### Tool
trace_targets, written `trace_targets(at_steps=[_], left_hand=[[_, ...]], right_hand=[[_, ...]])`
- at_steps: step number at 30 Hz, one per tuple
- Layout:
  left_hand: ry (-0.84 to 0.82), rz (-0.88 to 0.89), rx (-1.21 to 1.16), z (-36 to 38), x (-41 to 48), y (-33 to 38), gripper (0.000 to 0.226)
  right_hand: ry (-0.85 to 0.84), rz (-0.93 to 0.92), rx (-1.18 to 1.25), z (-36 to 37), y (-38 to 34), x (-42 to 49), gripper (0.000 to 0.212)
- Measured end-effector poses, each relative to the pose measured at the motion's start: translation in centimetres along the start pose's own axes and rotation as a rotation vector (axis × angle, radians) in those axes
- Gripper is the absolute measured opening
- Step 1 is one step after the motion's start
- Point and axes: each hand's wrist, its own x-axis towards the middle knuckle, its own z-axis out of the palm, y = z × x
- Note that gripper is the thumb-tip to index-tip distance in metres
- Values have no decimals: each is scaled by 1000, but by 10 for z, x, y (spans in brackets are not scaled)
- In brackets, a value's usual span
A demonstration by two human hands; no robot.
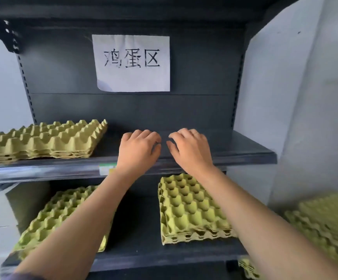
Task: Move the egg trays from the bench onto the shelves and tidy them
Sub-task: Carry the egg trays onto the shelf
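Observation:
A small stack of yellow-green pulp egg trays [43, 140] sits on the left of the upper dark shelf [245, 152]. On the lower shelf [144, 251] lie two more stacks, a left stack [63, 211] partly behind my forearm and a right stack [190, 209]. My left hand [138, 149] and my right hand [190, 150] hover side by side over the bare middle of the upper shelf, fingers curled and apart, holding nothing. A blurred pile of trays [325, 225] shows at the lower right.
A white paper sign [132, 62] with black characters hangs on the shelf's back panel. White walls flank the unit on both sides. A green price label [107, 168] sits on the upper shelf's front rail. Another tray edge [249, 268] peeks out below the lower shelf.

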Motion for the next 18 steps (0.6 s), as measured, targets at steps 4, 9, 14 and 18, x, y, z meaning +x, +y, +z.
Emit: trace_targets(at_steps=[4,9,14,18], left_hand=[[-36,131,-148,32,6,100,25],[-96,265,-289,78,19,211,23],[-152,377,-466,135,26,305,24],[-231,395,-531,189,34,364,21]], right_hand=[[-20,119,-43,-34,89,-57,33],[-36,247,-151,-62,187,-120,31],[-128,326,-247,-73,270,-166,30],[-224,376,-287,-74,338,-193,28]])
